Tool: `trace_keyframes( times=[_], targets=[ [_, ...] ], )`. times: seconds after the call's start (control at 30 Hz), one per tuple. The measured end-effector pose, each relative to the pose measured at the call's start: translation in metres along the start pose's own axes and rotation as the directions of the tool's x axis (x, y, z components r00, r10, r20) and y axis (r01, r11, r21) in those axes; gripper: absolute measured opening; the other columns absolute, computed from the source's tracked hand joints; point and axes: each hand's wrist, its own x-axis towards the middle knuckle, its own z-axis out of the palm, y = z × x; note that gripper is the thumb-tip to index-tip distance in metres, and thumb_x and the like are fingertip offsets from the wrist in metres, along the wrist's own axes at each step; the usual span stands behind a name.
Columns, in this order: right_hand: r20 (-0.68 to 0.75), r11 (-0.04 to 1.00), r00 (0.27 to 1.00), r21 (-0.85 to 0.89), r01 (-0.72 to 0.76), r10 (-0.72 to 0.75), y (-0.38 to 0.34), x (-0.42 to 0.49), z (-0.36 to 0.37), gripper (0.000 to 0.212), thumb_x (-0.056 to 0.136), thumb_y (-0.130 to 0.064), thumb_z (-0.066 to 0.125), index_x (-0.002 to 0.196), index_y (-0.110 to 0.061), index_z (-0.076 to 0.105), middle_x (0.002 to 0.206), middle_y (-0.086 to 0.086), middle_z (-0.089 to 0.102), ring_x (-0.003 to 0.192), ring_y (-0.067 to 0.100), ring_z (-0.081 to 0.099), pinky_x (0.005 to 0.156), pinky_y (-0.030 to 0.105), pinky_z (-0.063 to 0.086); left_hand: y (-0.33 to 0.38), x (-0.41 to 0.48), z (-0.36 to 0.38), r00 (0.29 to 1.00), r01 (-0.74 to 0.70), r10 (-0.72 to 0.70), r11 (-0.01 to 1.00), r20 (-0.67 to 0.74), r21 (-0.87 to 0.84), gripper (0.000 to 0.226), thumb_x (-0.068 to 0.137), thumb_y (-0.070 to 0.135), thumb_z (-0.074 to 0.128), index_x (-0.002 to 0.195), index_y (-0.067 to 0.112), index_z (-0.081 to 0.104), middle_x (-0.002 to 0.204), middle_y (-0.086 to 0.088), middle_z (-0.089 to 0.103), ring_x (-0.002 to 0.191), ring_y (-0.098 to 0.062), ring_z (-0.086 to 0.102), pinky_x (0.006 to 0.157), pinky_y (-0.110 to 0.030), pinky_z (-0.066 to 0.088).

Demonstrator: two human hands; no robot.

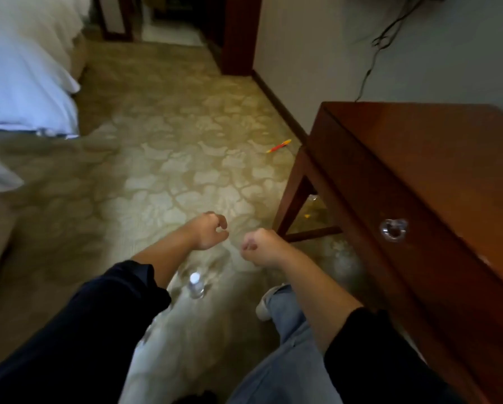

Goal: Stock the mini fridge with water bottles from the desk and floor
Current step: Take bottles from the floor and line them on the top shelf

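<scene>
Head view shows me one water bottle (196, 285) standing upright on the carpet (168, 158), seen from above between the two forearms. It is clear plastic with a white round cap, and the body looks a little blurred (I cannot read any label). It is below both hands and touches neither of them.

My left hand (212, 231) is loosely curled, the thumb and fingers bent toward each other with a small gap, and it holds nothing. My right hand (259, 246) is closed into a soft fist, also empty. The two hands are near each other but apart. Both sleeves are dark and pushed up on the forearms.

Carpet is beige-gold with a pale flower-like pattern, soft and flat. On the right stands the wooden table (419, 170), reddish brown and glossy, with a straight edge, thin legs and a drawer with a round clear knob (393, 230). A red and yellow pen-like thing (279, 146) lies on the carpet near the table leg. White bedding (25, 68), smooth and thick, hangs at the upper left. A black cable (390, 39) runs down the pale wall.
</scene>
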Motion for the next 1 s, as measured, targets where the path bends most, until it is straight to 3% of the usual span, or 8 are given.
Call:
trace_keyframes(
  times=[0.2, 0.33, 0.43, 0.53, 0.67, 0.87, 1.0],
  targets=[
    [0.187, 0.999, 0.982, 0.005, -0.041, 0.039, 0.021, 0.057, 0.069, 0.023, 0.090, -0.026, 0.057, 0.106, -0.010, 0.060, 0.113, 0.012, 0.061, 0.100, 0.028, 0.060, 0.087, 0.040, 0.051, -0.078, -0.002, 0.079, 0.969, 0.220, -0.202, 0.968, 0.139, -0.123, 0.034, 0.093, 0.026, 0.050, 0.120, 0.006, 0.056, 0.126, -0.013, 0.057, 0.112, -0.027, 0.056, 0.096, -0.035, 0.044],
    [0.272, 0.994, 0.959, 0.054, -0.093, 0.075, 0.040, 0.087, 0.107, 0.009, 0.089, -0.021, 0.057, 0.094, -0.014, 0.059, 0.105, 0.012, 0.064, 0.097, 0.027, 0.062, 0.084, 0.038, 0.052, -0.117, -0.011, 0.130, 0.926, 0.327, -0.296, 0.939, 0.234, -0.104, 0.037, 0.094, 0.025, 0.049, 0.127, 0.008, 0.051, 0.131, -0.009, 0.054, 0.119, -0.024, 0.052, 0.099, -0.030, 0.039],
    [0.325, 0.991, 0.942, 0.078, -0.110, 0.079, 0.054, 0.104, 0.130, 0.005, 0.091, -0.021, 0.055, 0.090, -0.016, 0.056, 0.098, 0.008, 0.060, 0.093, 0.024, 0.059, 0.077, 0.033, 0.048, -0.135, -0.010, 0.163, 0.892, 0.411, -0.376, 0.905, 0.250, -0.106, 0.042, 0.095, 0.029, 0.048, 0.132, 0.010, 0.045, 0.138, -0.009, 0.048, 0.125, -0.021, 0.047, 0.102, -0.028, 0.036],
    [0.355, 0.982, 0.929, 0.113, -0.152, 0.103, 0.068, 0.116, 0.154, 0.014, 0.091, -0.019, 0.050, 0.093, -0.009, 0.059, 0.083, 0.005, 0.053, 0.078, 0.020, 0.051, 0.072, 0.032, 0.044, -0.146, -0.001, 0.191, 0.854, 0.497, -0.450, 0.854, 0.261, -0.153, 0.041, 0.093, 0.029, 0.051, 0.130, 0.009, 0.048, 0.135, -0.011, 0.050, 0.122, -0.022, 0.049, 0.099, -0.027, 0.037],
    [0.411, 0.985, 0.907, 0.095, -0.144, 0.093, 0.084, 0.138, 0.178, 0.013, 0.093, -0.019, 0.047, 0.090, -0.012, 0.057, 0.083, 0.003, 0.053, 0.080, 0.020, 0.052, 0.078, 0.034, 0.045, -0.153, 0.027, 0.218, 0.805, 0.586, -0.531, 0.783, 0.267, -0.211, 0.048, 0.091, 0.029, 0.055, 0.132, 0.007, 0.045, 0.137, -0.015, 0.046, 0.124, -0.026, 0.048, 0.103, -0.031, 0.037],
    [0.380, 0.968, 0.911, 0.120, -0.220, 0.160, 0.101, 0.186, 0.189, 0.018, 0.094, -0.020, 0.046, 0.106, -0.013, 0.058, 0.100, 0.005, 0.059, 0.096, 0.023, 0.058, 0.086, 0.035, 0.047, -0.164, 0.081, 0.238, 0.826, 0.563, -0.537, 0.772, 0.171, -0.295, 0.064, 0.086, 0.017, 0.062, 0.139, 0.005, 0.027, 0.139, -0.020, 0.036, 0.126, -0.035, 0.042, 0.098, -0.038, 0.037],
    [0.362, 0.944, 0.917, 0.211, -0.253, 0.165, 0.111, 0.205, 0.202, 0.010, 0.092, -0.021, 0.049, 0.087, -0.016, 0.055, 0.081, 0.001, 0.051, 0.082, 0.021, 0.053, 0.076, 0.033, 0.044, -0.180, 0.111, 0.249, 0.837, 0.546, -0.524, 0.791, 0.156, -0.275, 0.052, 0.085, 0.017, 0.062, 0.131, 0.006, 0.039, 0.127, -0.022, 0.044, 0.113, -0.036, 0.050, 0.085, -0.034, 0.038]
  ],
)
